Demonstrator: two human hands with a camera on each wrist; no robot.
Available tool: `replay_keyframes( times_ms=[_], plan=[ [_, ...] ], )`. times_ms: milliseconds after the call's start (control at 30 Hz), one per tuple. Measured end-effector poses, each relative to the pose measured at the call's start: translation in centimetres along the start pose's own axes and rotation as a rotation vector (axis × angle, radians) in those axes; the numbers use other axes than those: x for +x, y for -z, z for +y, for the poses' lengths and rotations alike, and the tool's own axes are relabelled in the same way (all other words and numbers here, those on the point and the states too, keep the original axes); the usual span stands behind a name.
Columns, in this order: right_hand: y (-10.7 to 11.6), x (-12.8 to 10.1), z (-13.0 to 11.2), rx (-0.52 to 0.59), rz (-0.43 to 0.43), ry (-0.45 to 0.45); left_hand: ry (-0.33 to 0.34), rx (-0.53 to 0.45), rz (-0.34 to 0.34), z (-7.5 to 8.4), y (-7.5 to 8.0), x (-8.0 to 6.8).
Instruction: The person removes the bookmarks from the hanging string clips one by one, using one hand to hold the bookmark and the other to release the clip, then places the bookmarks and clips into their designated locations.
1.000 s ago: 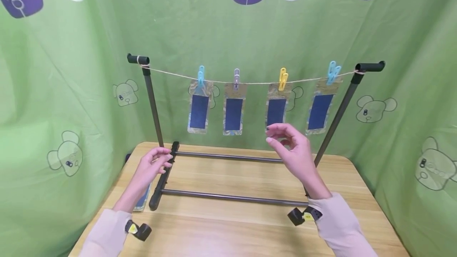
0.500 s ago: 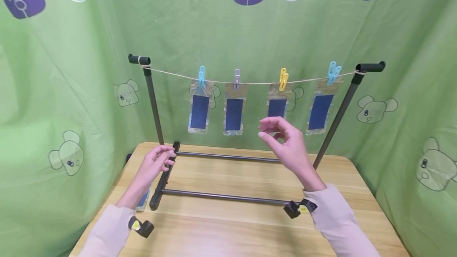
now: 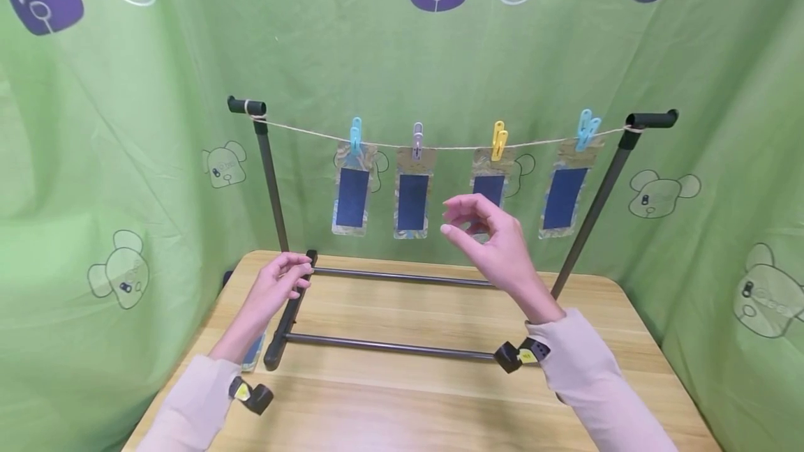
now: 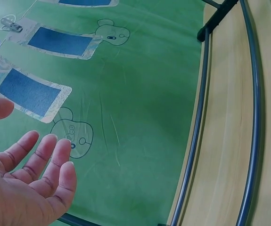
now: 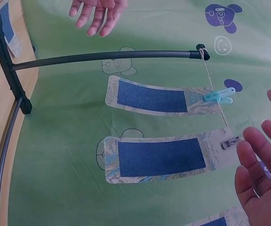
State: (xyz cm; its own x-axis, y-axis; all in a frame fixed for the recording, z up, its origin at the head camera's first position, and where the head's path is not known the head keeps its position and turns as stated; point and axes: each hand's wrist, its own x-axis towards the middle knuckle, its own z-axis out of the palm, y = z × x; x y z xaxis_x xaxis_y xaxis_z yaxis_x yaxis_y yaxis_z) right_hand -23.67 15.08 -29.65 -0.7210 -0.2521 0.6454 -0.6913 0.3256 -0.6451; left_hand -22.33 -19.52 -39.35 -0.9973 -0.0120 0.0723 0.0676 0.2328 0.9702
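Two hands work over a wooden table [image 3: 402, 403], both bare and both holding nothing. Nearest the camera, pink sleeves end in small black wrist devices. The left hand [image 3: 276, 284] hovers at the left foot bar [image 3: 287, 319] of a black metal rack, fingers relaxed and slightly curved; the left wrist view shows the palm open with nothing in it. Whether the fingertips touch the bar cannot be told. Beside that forearm a spare blue card [image 3: 253, 353] lies flat on the table, partly hidden.

The right hand [image 3: 486, 239] is raised above the middle of the rack, fingers loosely spread and a little bent, gripping nothing. It hangs in front of the third card [image 3: 488, 189], covering its lower end, and just right of the second card [image 3: 412, 201].

Farther back, a string [image 3: 440, 146] runs between the rack's two uprights. Four blue cards in shiny sleeves hang from it, each by one peg: a light blue peg [image 3: 355, 134] on the first card [image 3: 352, 197], a lilac peg [image 3: 417, 139] on the second, a yellow peg [image 3: 499, 139] on the third, and another light blue peg [image 3: 587, 128] on the fourth card [image 3: 562, 198].

Behind and to both sides, a green cloth [image 3: 125, 159] printed with bears, smiley faces and purple shapes closes in the space.
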Motion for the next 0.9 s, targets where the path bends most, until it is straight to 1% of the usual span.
replay_keyframes(
  times_ms=[133,367,633,767,900],
  plan=[
    [-0.2,0.5,-0.7,-0.005,-0.004,-0.007,-0.003,0.005,0.001,-0.2,-0.1,0.3],
    [-0.4,1.2,-3.8,0.018,-0.013,0.011,-0.002,-0.003,-0.011,-0.1,-0.2,0.7],
    [-0.6,2.6,-1.5,0.023,-0.025,0.005,0.003,0.003,-0.007,0.1,-0.4,1.1],
    [-0.7,3.2,-1.3,0.025,-0.030,0.015,0.003,-0.018,-0.006,0.1,-0.5,1.3],
    [-0.9,3.8,-1.5,0.024,-0.041,0.002,0.003,-0.043,-0.001,0.2,-0.6,1.5]
  ],
)
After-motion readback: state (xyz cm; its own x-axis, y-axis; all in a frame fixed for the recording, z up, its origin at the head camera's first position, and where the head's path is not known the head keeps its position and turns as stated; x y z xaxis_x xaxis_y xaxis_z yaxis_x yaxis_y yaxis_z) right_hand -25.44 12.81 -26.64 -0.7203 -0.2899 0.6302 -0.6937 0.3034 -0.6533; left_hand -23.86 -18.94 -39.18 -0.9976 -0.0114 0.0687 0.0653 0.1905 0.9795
